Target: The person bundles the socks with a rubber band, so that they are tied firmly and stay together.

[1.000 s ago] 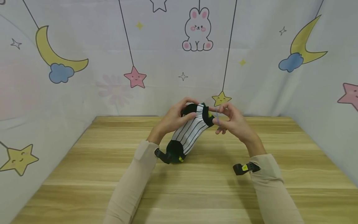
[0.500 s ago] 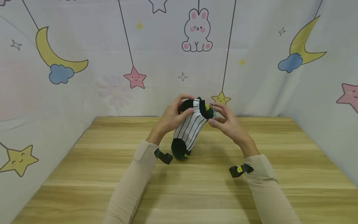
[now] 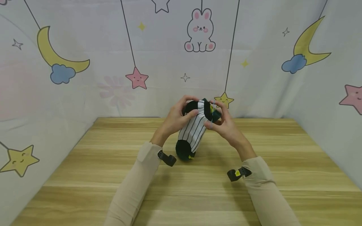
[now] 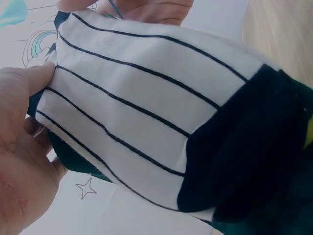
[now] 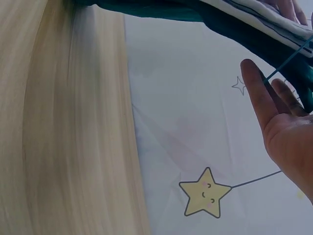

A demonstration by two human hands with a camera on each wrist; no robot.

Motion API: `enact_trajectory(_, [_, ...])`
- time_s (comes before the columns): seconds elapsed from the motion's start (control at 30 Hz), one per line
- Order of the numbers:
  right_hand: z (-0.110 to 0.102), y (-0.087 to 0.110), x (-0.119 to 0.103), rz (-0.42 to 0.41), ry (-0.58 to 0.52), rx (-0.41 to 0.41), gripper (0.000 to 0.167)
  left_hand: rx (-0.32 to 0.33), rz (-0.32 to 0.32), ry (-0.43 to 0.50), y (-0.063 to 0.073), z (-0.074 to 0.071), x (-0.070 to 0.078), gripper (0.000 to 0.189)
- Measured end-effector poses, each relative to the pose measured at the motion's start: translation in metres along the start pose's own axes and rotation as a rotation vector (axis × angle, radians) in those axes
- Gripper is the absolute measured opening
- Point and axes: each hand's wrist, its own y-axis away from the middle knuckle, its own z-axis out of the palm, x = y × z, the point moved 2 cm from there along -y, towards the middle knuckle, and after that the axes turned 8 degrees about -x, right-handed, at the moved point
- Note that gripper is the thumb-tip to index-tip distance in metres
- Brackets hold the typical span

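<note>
At far left, a yellow moon (image 3: pixel 46 48) printed on the pale backdrop; below it, the wood-grain table (image 3: pixel 85 175) runs across the whole view; left wrist carries a black camera (image 3: pixel 169 160); left hand (image 3: pixel 178 115) is curled round the upper part of a striped sock (image 3: pixel 193 128), thumb in front, fingers behind; sock is mid-view above the table, tilted, black toe end low, cuff up and right; dark green fabric shows behind it; can't tell if the toe touches wood; thin blue band (image 5: pixel 288 59) is stretched at the cuff by the right hand (image 3: pixel 226 125); that hand is spread, thumb and fingers well apart, cuff end between them; can't tell whether the band encircles it.
</note>
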Motion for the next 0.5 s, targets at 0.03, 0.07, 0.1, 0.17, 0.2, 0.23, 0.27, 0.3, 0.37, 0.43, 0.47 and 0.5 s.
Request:
enact_trajectory(0.03, [0.0,0.0,-0.001,0.0,0.014,0.005,0.076,-0.002,-0.003,-0.002,0.0,0.0,0.0,0.036])
enact_trajectory(0.07, [0.0,0.0,-0.002,0.001,0.029,0.009,0.077,-0.006,-0.005,-0.001,0.0,0.0,0.0,0.036])
enact_trajectory(0.1, [0.001,0.0,-0.003,0.004,0.044,0.012,0.077,-0.011,-0.007,0.001,0.0,0.001,0.0,0.036])
enact_trajectory(0.17, [0.001,0.0,-0.005,0.008,0.084,0.016,0.077,-0.021,-0.012,0.007,0.0,0.001,0.0,0.036])
enact_trajectory(0.2, [0.001,0.0,-0.006,0.009,0.1,0.018,0.076,-0.025,-0.015,0.007,0.0,0.001,0.0,0.036])
enact_trajectory(0.23, [0.001,0.0,-0.006,0.012,0.115,0.018,0.076,-0.031,-0.016,0.01,-0.001,0.001,0.0,0.036])
enact_trajectory(0.27, [0.0,0.0,-0.007,0.014,0.122,0.017,0.076,-0.036,-0.015,0.011,-0.001,0.002,0.001,0.036])
enact_trajectory(0.3, [0.0,0.0,-0.007,0.013,0.128,0.014,0.076,-0.043,-0.015,0.009,-0.001,0.002,0.001,0.036])
enact_trajectory(0.37, [-0.001,0.001,-0.008,0.012,0.148,0.012,0.077,-0.062,-0.015,0.004,-0.001,0.003,0.002,0.035])
enact_trajectory(0.43, [-0.001,0.002,-0.009,0.016,0.172,0.007,0.077,-0.083,-0.009,-0.01,-0.002,0.004,0.003,0.034])
enact_trajectory(0.47, [-0.001,0.002,-0.01,0.017,0.186,0.005,0.077,-0.092,-0.005,-0.019,-0.002,0.005,0.003,0.034])
enact_trajectory(0.5, [-0.001,0.002,-0.011,0.02,0.209,0.006,0.077,-0.102,-0.001,-0.023,-0.002,0.005,0.003,0.034])
